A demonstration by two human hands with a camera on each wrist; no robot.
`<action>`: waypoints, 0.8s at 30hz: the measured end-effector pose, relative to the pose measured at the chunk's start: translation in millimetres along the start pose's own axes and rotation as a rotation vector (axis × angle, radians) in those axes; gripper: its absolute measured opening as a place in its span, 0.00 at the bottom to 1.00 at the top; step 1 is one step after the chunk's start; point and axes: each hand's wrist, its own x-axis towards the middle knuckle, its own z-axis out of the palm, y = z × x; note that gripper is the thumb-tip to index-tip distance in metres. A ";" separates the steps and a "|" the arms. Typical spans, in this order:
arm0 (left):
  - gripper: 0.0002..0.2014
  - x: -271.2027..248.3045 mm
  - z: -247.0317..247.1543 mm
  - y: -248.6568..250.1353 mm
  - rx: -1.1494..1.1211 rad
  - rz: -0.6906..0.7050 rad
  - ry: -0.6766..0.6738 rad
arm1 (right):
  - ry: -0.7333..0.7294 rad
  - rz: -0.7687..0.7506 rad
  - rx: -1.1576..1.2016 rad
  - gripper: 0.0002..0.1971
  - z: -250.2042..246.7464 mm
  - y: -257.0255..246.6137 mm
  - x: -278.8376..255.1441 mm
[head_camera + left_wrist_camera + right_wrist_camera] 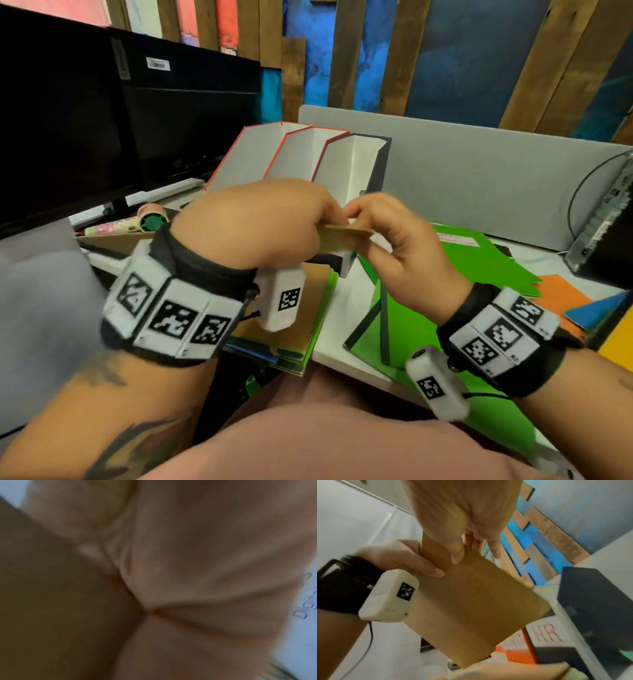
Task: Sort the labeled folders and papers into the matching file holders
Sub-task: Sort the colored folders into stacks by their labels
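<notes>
I hold a brown folder [349,233] up over the desk with both hands. My left hand [327,219] grips its left end and my right hand [358,221] pinches the edge beside it. In the right wrist view the brown folder [476,608] hangs below my right hand [476,555], with the thumb of my left hand [426,568] lying on it. Behind stand two red-edged file holders [260,154] and a black file holder [352,161]. The black file holder [590,595] carries an "HR" label [546,634]. The left wrist view is blurred: palm [188,561] and brown folder [51,601].
Brown and green folders are stacked [301,325] at the desk's near edge. Green folders [479,267], an orange one [561,294] and a blue one [596,311] lie on the right. A black monitor [85,120] stands left, a grey partition [479,178] behind, a computer unit [603,222] far right.
</notes>
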 end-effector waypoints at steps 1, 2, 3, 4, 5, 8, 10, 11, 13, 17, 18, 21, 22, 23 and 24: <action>0.16 6.5 5.6 -2.4 -0.014 -0.019 -0.065 | -0.075 0.044 -0.039 0.07 6.5 11.9 -2.9; 0.18 14.4 12.5 -5.9 -0.029 -0.037 -0.141 | -0.151 0.082 -0.084 0.06 14.1 24.1 -6.7; 0.19 23.1 19.3 -8.8 -0.048 -0.055 -0.212 | -0.217 0.101 -0.132 0.06 21.6 34.2 -11.3; 0.20 32.7 27.0 -11.4 -0.061 -0.074 -0.268 | -0.273 0.113 -0.170 0.04 28.8 42.0 -16.6; 0.21 42.0 35.0 -13.0 -0.065 -0.104 -0.318 | -0.332 0.131 -0.184 0.03 35.5 47.4 -21.9; 0.27 67.7 64.9 -20.6 -0.004 -0.223 -0.421 | -0.631 0.263 -0.146 0.10 53.0 58.9 -35.5; 0.36 82.0 87.6 -31.9 0.027 -0.297 -0.505 | -0.896 0.405 -0.206 0.19 65.1 64.4 -43.5; 0.39 86.5 96.6 -36.1 0.007 -0.326 -0.567 | -0.985 0.471 -0.231 0.24 67.7 65.1 -46.2; 0.41 94.5 109.9 -43.7 -0.057 -0.380 -0.651 | -1.066 0.584 -0.287 0.34 65.5 63.8 -49.0; 0.42 97.4 115.6 -43.2 -0.145 -0.426 -0.694 | -1.080 0.828 -0.463 0.57 37.3 54.8 -50.5; 0.43 97.9 116.5 -43.5 -0.142 -0.423 -0.705 | -1.069 0.898 -0.491 0.59 28.5 53.2 -52.9; 0.48 97.5 118.3 -41.2 -0.119 -0.391 -0.695 | -1.069 0.999 -0.522 0.62 12.3 51.2 -64.7; 0.49 95.8 117.3 -37.7 -0.100 -0.368 -0.659 | -1.071 1.023 -0.518 0.63 10.8 47.9 -67.5; 0.48 92.7 114.2 -31.8 -0.079 -0.324 -0.609 | -1.065 1.035 -0.515 0.63 10.6 45.1 -69.3; 0.47 90.2 111.4 -25.7 -0.058 -0.265 -0.547 | -1.058 1.033 -0.516 0.63 10.3 42.4 -70.1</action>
